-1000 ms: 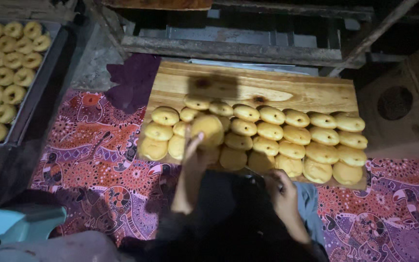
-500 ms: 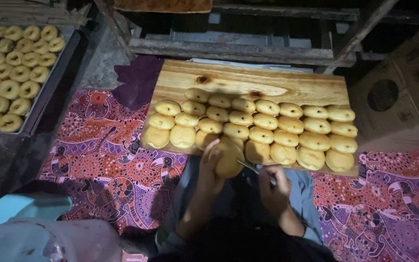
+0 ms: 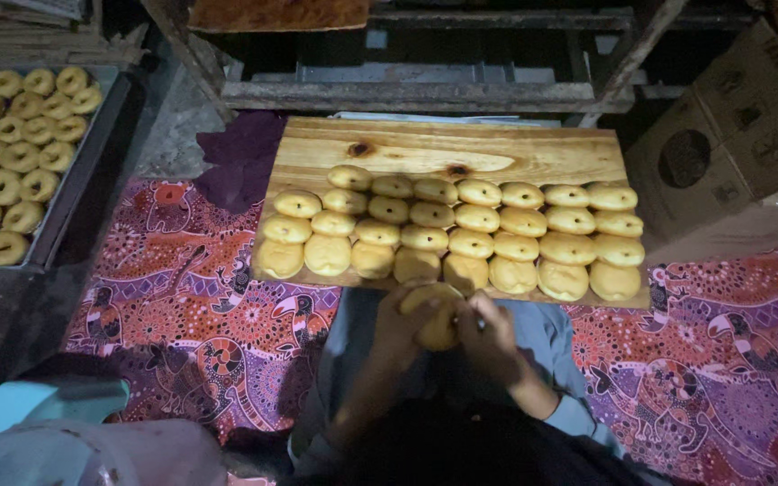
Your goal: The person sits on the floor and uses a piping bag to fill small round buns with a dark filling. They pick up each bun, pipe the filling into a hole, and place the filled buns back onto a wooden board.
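– Start at the far left. What sits there?

– A metal tray full of ring-shaped doughnuts, well away from both hands. Nearer the camera in that corner there is a pale blue thing (too dim to say what it is).

– And under everything?

– A red patterned cloth spreads over the floor. A dark purple rag lies on it, just off the board's left end.

– Now the hands.

– The left hand is curled around a round yellowish bun; its fingers wrap the bun's left side and hold it up just short of the board's near edge. The right hand presses against the bun's right side, fingers bent inward and closed on something thin that shows only as a small glint at the fingertips. I cannot tell what that is.

– So both hands meet on the one bun?

– Yes, they touch it from either side, over the person's lap.

– What lies beyond the fingers?

– A wooden board, with rows of the same buns packed side by side, touching. The far part of the board is bare wood with dark knots. The closest row sits just past the fingertips.

– And to the right?

– A cardboard box with a round hole in its side, well apart from the right hand. Behind the board stands a dark wooden frame.
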